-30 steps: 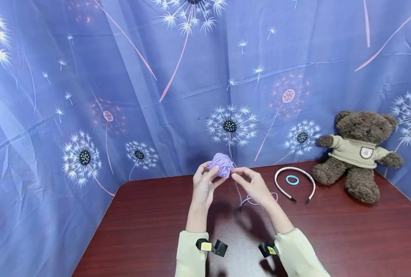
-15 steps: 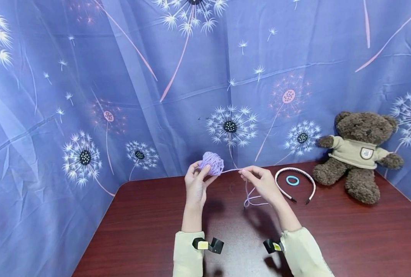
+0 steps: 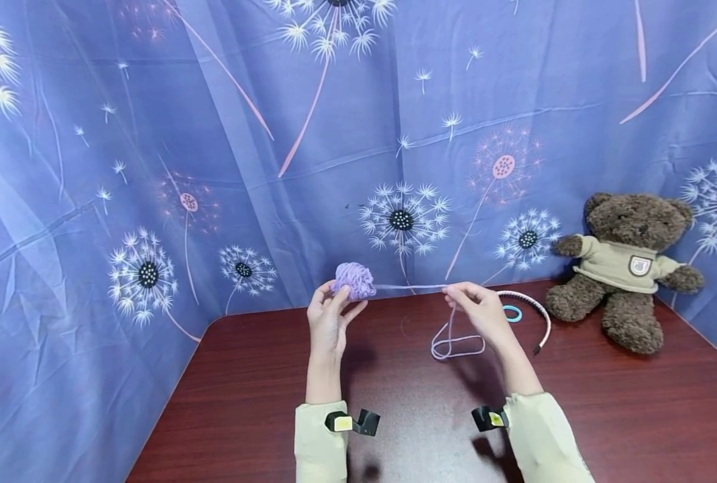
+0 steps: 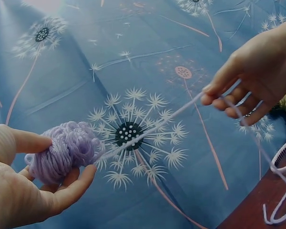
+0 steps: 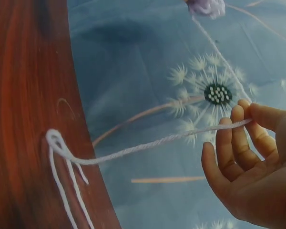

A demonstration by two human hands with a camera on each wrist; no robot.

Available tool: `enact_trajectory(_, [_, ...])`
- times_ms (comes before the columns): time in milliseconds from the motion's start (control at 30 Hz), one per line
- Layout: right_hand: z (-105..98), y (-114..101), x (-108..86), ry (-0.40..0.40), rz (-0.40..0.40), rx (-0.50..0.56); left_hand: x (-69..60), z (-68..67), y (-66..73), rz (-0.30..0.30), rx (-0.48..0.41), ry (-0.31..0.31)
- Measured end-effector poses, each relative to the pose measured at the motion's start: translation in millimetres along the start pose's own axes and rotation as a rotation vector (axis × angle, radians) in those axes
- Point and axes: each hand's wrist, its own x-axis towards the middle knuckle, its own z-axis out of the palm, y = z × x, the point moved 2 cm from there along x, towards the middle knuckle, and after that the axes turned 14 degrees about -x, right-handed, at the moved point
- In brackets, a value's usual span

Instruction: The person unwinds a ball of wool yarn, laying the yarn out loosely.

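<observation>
A lavender ball of yarn point(image 3: 355, 280) is held above the table point(image 3: 243, 376), before a dandelion-print curtain point(image 3: 310, 221), in the left hand point(image 3: 326, 322), its thumb pressed on the near side and its fingers curved about the ball. A strand point(image 3: 409, 287) stretched nearly straight from the ball is pinched between thumb and forefinger of the right hand point(image 3: 481, 312), the remaining fingers loosely bent. From that pinch the tail hangs to the tabletop, where loose loops point(image 5: 62, 150) are gathered near a headband point(image 3: 545, 314) and a blue ring point(image 3: 518, 313), a brown teddy bear point(image 3: 620, 275) seated beyond. The step in hand is judged to be the drawing out of yarn, best done in short, even pulls. The ball should be gripped firmly enough not to be tugged away, yet lightly enough for its windings to be released without snagging. Any resistance is better met by a turn of the ball than by a harder pull, since a knot could be tightened. The loops are best laid well apart from the headband, lest the two be tangled.
</observation>
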Motion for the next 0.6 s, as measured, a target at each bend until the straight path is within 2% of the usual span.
enact_trajectory(133, [-12.7, 5.1, 0.5, 0.073, 0.035, 0.048, -0.6, -0.8, 3.0, 0.007, -0.005, 0.004])
enact_trajectory(367, [-35.9, 17.6, 1.5, 0.194, 0.093, 0.201, 0.8, -4.5, 5.3, 0.015, 0.019, 0.019])
enact_trajectory(600, [-51.9, 27.5, 2.5, 0.295, 0.143, 0.193, 2.2, -5.1, 5.5, 0.02, 0.02, 0.044])
